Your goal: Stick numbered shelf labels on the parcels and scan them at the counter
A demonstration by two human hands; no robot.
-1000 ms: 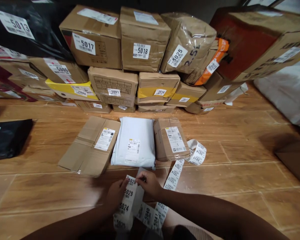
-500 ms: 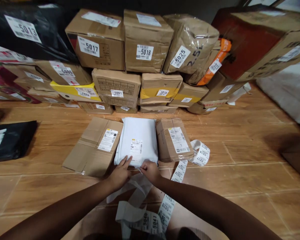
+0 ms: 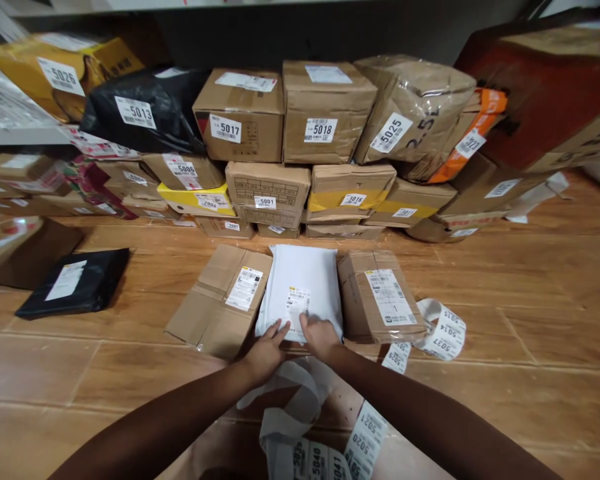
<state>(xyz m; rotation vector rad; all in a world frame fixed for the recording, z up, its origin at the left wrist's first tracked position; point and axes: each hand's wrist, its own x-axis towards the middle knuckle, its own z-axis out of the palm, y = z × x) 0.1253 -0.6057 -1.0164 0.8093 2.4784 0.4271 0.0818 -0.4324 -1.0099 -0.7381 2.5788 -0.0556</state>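
A white plastic parcel (image 3: 305, 270) with a printed label lies on the floor between two cardboard boxes. My left hand (image 3: 266, 352) rests at its near left edge, fingers spread and holding nothing. My right hand (image 3: 320, 335) is on the parcel's near part beside the label, its fingers drawn together; what they hold, if anything, is too small to make out. The left box (image 3: 213, 300) and the right box (image 3: 363, 293) each carry a shipping label. A strip of numbered stickers (image 3: 370, 427) winds below my hands, with a curled part (image 3: 447, 330) beside the right box.
Stacked numbered parcels stand behind, including a brown box (image 3: 325, 137) marked 5018 and a black parcel (image 3: 145, 113). Another black parcel (image 3: 75, 283) lies on the floor at left near a cardboard box (image 3: 30, 257). A large red-brown box (image 3: 540, 87) stands at right.
The view has shifted left and up, showing more of the stack. My right hand has moved from the parcel's near edge up onto its face by the label.
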